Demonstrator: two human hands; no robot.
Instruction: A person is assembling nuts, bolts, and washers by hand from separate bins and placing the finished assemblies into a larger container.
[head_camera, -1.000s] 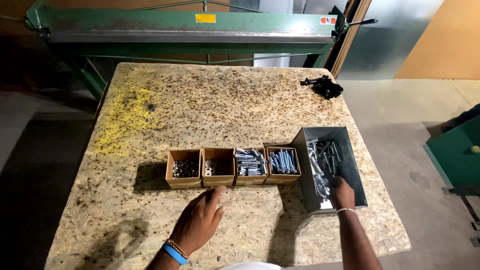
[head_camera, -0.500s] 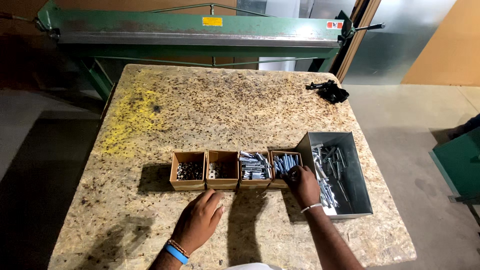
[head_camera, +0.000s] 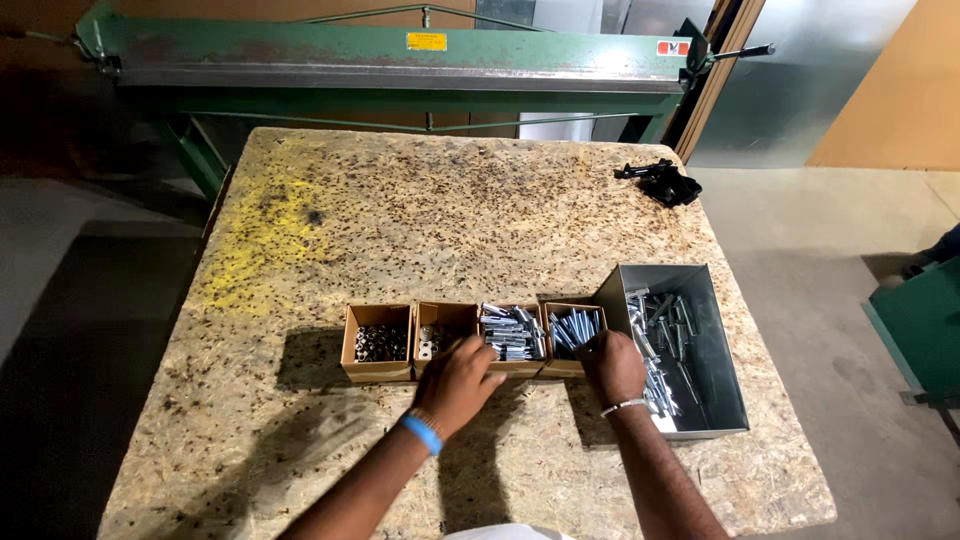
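Note:
Four small cardboard boxes stand in a row on the chipboard table (head_camera: 400, 220). From the left they hold dark nuts (head_camera: 380, 343), a few small metal parts (head_camera: 440, 335), silver bolts (head_camera: 512, 332) and more bolts (head_camera: 575, 328). A grey metal bin (head_camera: 715, 350) of mixed bolts stands to their right. My left hand (head_camera: 458, 383), with a blue wristband, reaches over the front of the second and third boxes. My right hand (head_camera: 612, 366), with a thin bracelet, rests at the front of the fourth box beside the bin. What either hand holds is hidden.
A black clamp-like tool (head_camera: 662, 182) lies at the table's far right edge. A long green sheet-metal machine (head_camera: 400, 60) stands behind the table. A green cabinet (head_camera: 925, 320) is at the right, on the concrete floor.
My right hand left the metal bin and moved left to the fourth box. My left hand moved up from the bare table to the second and third boxes.

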